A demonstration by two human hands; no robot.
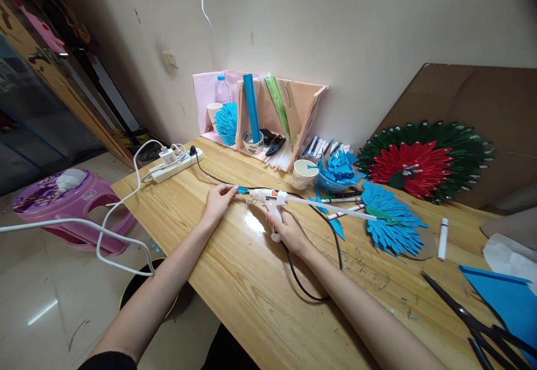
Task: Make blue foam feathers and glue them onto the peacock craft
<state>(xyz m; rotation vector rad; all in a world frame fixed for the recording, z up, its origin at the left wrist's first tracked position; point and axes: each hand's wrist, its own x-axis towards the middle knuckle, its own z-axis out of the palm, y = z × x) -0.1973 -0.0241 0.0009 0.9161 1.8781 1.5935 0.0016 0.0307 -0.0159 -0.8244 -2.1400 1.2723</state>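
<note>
Well, your two hands are apart: your left hand (221, 202) pinches a small blue piece (243, 190) at its fingertips, and your right hand (289, 231) is wrapped round the handle of a white glue gun (274, 198). You have the gun above the wooden table (247, 286), near its middle. Your fingers cover part of the handle, and the blue piece is mostly lost in your left grip, so its full shape can't be told. Nor can you tell whether the nozzle touches it. A black cord (340, 252) loops beside your right forearm, which hides part of it. Your left forearm crosses in front of a dark bin (134, 286), and the frame cuts off the scissors (461, 311) and a blue sheet (509, 303) at your right.

Your gun's nozzle points left, towards the blue piece. Its long axis runs nearly level across your view, dipping slightly rightwards along the translucent glue stick (331, 208), which sticks out behind and ends in front of a blue paper flower (390, 233).
</note>
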